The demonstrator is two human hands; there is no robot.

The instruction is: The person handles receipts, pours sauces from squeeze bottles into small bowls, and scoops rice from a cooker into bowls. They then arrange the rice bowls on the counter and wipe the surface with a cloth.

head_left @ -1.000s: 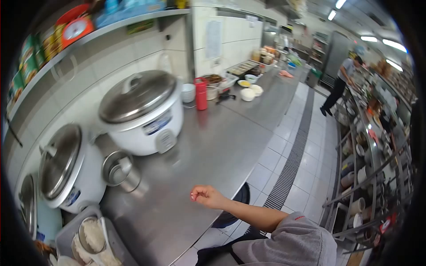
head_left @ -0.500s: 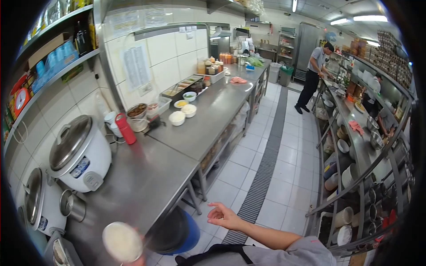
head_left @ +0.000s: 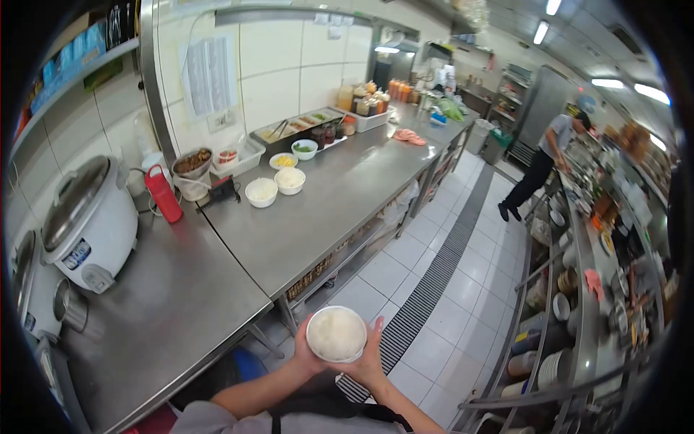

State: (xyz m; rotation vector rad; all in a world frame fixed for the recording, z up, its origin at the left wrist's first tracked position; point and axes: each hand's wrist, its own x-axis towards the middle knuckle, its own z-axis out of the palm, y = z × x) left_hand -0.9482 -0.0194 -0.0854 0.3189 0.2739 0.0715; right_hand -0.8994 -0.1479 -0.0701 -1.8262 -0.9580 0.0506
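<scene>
A white bowl of rice (head_left: 337, 333) is held in front of my body, over the floor beside the counter. My left hand (head_left: 309, 350) wraps its left side, and my right hand (head_left: 369, 357) cups the right side; the fingers beneath are partly hidden. Ahead on the steel counter (head_left: 238, 239) stand two more white bowls of rice, one nearer (head_left: 261, 192) and one farther (head_left: 290, 181). Behind them are a bowl with yellow food (head_left: 283, 160) and a bowl with chopped greens (head_left: 304, 149).
Two rice cookers, the larger (head_left: 90, 220) beside a steel container (head_left: 71, 304), stand at the left. A red bottle (head_left: 164, 194) is near them. A topping tray (head_left: 300, 127) lines the wall. A co-worker (head_left: 546, 159) stands at the right-hand shelving, across the floor drain (head_left: 426, 304).
The bowl of rice has moved right, from the counter's near edge to in front of me. My right hand, free and open before, now holds it together with my left.
</scene>
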